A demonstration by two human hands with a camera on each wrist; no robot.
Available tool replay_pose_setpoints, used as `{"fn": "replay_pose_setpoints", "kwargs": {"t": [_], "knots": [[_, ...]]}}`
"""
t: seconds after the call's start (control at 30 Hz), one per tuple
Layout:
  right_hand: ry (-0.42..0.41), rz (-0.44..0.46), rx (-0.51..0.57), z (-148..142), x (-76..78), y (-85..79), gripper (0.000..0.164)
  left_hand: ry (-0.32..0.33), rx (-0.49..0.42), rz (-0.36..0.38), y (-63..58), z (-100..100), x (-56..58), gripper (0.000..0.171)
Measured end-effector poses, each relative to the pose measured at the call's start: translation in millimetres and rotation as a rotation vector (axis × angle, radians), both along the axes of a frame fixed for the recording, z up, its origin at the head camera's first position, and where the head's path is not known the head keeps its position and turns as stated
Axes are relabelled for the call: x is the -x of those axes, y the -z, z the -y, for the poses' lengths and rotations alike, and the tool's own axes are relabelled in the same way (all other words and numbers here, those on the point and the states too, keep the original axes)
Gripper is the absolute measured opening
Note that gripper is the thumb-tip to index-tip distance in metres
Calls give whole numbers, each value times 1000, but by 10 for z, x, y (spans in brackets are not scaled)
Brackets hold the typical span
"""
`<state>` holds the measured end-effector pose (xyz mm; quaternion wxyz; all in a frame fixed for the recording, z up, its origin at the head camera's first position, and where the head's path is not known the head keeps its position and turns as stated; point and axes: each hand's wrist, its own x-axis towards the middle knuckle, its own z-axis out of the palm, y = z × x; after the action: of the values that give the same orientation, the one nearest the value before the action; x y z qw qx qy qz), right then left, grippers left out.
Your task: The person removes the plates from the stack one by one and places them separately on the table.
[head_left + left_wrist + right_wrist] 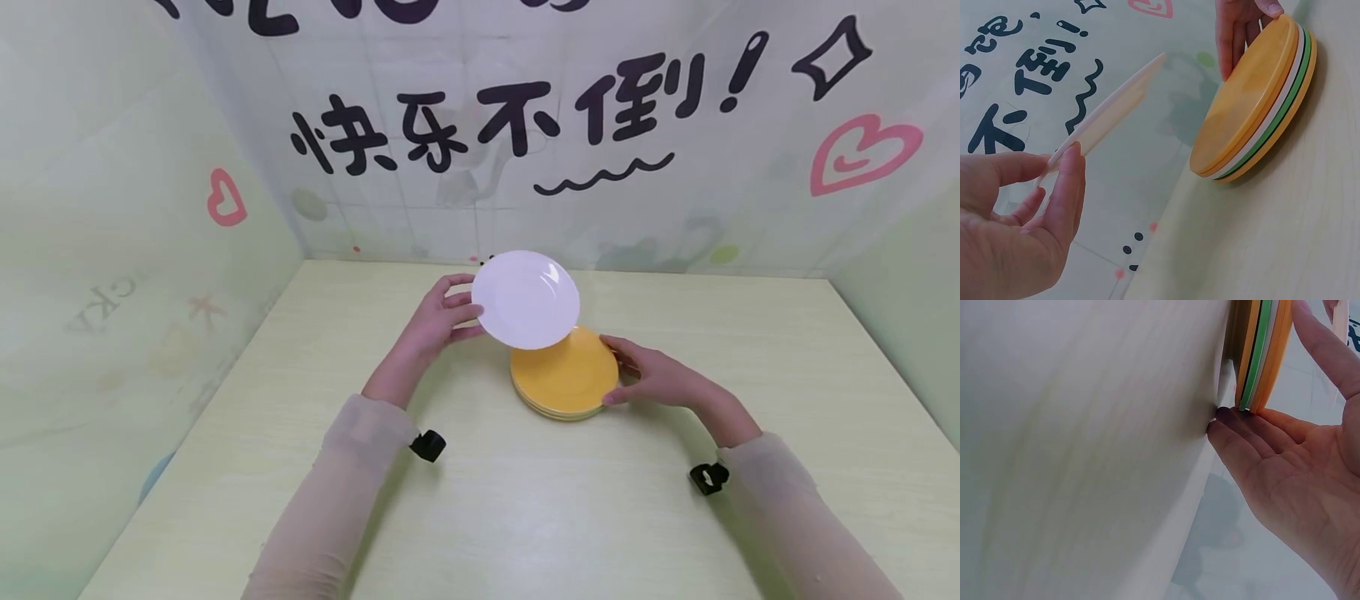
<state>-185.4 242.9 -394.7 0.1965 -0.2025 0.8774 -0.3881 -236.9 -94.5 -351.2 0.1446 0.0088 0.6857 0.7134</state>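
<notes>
Pinching the left edge of a white plate (525, 300) between thumb and fingers, the left hand (441, 317) holds it tilted in the air, just beyond and above a stack of plates (566, 377); in the head view the white plate overlaps the far edge of that stack. The right hand (658, 377) curves round the stack's right side, its thumb at the near part of the rim and its fingers at the far part, and in the right wrist view its lower fingertips reach down to the worktop (480, 517). The stack sits flat on the worktop, a yellow-orange plate on top, with white, green and orange edges showing below it in the left wrist view. Behind the hands come pale sleeves (318, 500), each with a small black device (427, 446) at the cuff. At the worktop's far edge rises a pale backdrop (405, 229) printed with bold black characters (519, 133), a wavy line (600, 177) and, at right, a pink heart (817, 171).
</notes>
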Motion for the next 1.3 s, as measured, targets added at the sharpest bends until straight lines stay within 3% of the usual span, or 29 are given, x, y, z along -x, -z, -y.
{"fn": "replay_pose_setpoints", "kwargs": {"t": [0.67,1.3], "knots": [[21,4,-1,-13,21,55,101,-128,-112,8,-25,6,170,55],[15,0,6,-21,12,53,100,-234,-150,50,144,47,320,59]]}}
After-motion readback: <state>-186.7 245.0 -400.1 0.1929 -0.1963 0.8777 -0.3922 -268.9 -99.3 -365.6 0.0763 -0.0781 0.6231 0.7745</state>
